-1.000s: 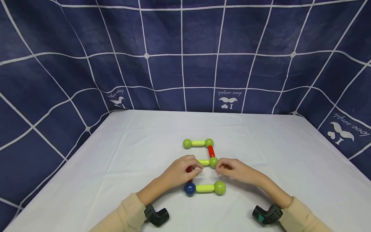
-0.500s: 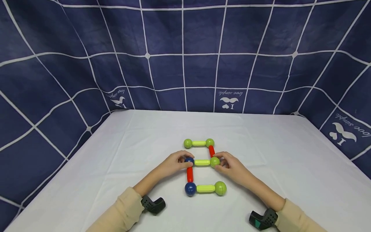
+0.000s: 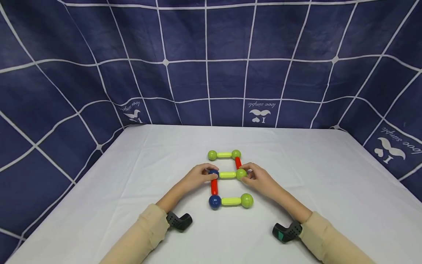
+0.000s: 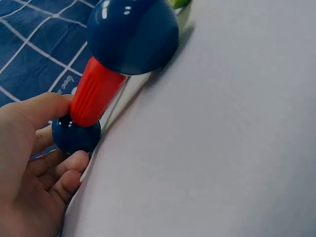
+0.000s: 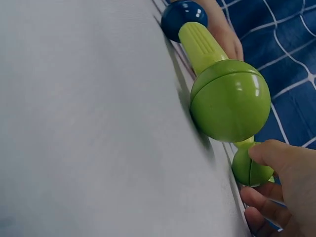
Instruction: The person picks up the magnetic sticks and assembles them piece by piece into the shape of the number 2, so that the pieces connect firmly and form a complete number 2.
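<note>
A zigzag figure of balls and rods lies on the white tablecloth. My left hand (image 3: 195, 177) grips the blue ball (image 4: 76, 136) at the left of its middle row, thumb and fingers on either side. At that row's other end, my right hand (image 3: 262, 179) holds the green ball (image 3: 241, 174). A yellow-green rod (image 3: 227, 175) joins these two balls. One red rod (image 3: 214, 187) runs from the held blue ball to the front blue ball (image 3: 215, 202). The other red rod (image 3: 238, 162) leads from the held green ball to the back green ball (image 3: 236, 154).
In front, a yellow-green rod (image 3: 231, 201) ends in a green ball (image 3: 247, 200) close to the right forearm. Another green ball (image 3: 212, 155) marks the back left end. Dark blue gridded cloth (image 3: 227, 79) hangs behind the white tablecloth (image 3: 158, 154).
Both hands have taken hold of the middle row's end balls, the left having shifted off the rod. Over the last half second the whole figure has slid away from the person.
</note>
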{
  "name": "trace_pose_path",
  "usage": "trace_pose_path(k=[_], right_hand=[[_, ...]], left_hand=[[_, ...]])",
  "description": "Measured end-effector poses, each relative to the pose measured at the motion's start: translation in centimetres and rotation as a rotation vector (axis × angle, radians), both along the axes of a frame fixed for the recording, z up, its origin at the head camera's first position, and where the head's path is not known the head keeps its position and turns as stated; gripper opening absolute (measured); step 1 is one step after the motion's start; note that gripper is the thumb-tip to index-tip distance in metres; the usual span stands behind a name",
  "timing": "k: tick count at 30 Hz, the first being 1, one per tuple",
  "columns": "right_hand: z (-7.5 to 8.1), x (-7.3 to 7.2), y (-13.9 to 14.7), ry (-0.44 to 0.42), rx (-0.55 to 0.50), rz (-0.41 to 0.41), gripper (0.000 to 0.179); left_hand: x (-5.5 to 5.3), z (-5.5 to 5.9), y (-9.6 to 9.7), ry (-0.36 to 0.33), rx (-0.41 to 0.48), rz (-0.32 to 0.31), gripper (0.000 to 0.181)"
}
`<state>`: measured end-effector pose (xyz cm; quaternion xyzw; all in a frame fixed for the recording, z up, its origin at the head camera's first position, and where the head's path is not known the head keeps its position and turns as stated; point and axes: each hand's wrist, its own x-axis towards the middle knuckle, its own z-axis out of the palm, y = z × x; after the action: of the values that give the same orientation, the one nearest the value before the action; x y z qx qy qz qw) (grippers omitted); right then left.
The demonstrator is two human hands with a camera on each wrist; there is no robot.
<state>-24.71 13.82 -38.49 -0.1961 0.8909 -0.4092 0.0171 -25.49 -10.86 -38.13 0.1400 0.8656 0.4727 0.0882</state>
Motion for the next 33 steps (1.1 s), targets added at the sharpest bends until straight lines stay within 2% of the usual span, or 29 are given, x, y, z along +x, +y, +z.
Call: trace_pose_path(k=[4, 12, 33], right_hand=[[-0.3, -0.3, 0.0, 0.006, -0.020, -0.018, 0.036], [-0.9, -0.2, 0.0, 0.047, -0.059, -0.008, 0.036], [-1.6, -0.4, 0.3, 0.046, -0.019, 0.001, 0.038]], left_hand=[[-0.2, -0.3, 0.0, -0.003, 0.023, 0.021, 0.027], [-0.2, -0.8, -0.2, 0.013, 0.025, 0.017, 0.027], [-0.4, -1.2, -0.2, 0.012, 0.002, -0.003, 0.027]])
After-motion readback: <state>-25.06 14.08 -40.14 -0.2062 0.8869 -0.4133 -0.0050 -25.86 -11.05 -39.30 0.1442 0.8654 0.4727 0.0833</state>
